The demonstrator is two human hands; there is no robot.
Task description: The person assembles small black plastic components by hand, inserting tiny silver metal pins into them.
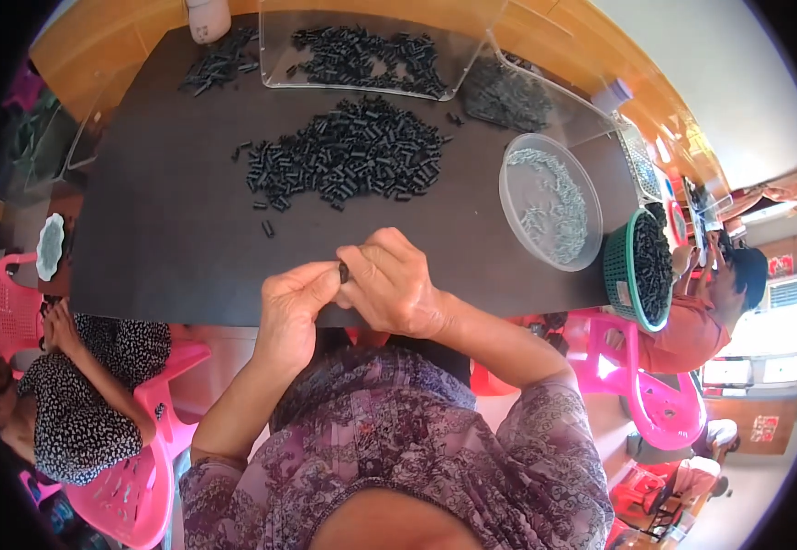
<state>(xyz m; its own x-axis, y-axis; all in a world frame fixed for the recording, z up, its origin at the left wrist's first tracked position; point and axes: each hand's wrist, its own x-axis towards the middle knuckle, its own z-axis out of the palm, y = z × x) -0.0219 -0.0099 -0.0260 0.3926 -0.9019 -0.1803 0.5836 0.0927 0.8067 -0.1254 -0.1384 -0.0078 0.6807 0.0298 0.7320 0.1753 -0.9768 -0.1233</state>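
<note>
My left hand (296, 301) and my right hand (393, 288) meet at the near edge of the dark table (169, 215). Between their fingertips is a small black cylindrical piece (343, 272), mostly covered by the fingers. Both hands are closed, the left pinching with thumb and forefinger, the right curled around the other side. One similar loose piece (268, 229) lies just beyond my left hand. Farther back spreads a large pile of black cylindrical pieces (352, 156).
A clear bin (362, 92) with black pieces stands at the back. To the right are a round tray (512, 215) of small silvery metal parts and a green basket (620, 275) of black pieces. People sit at left (96, 394) and right (692, 321), near pink chairs (128, 495).
</note>
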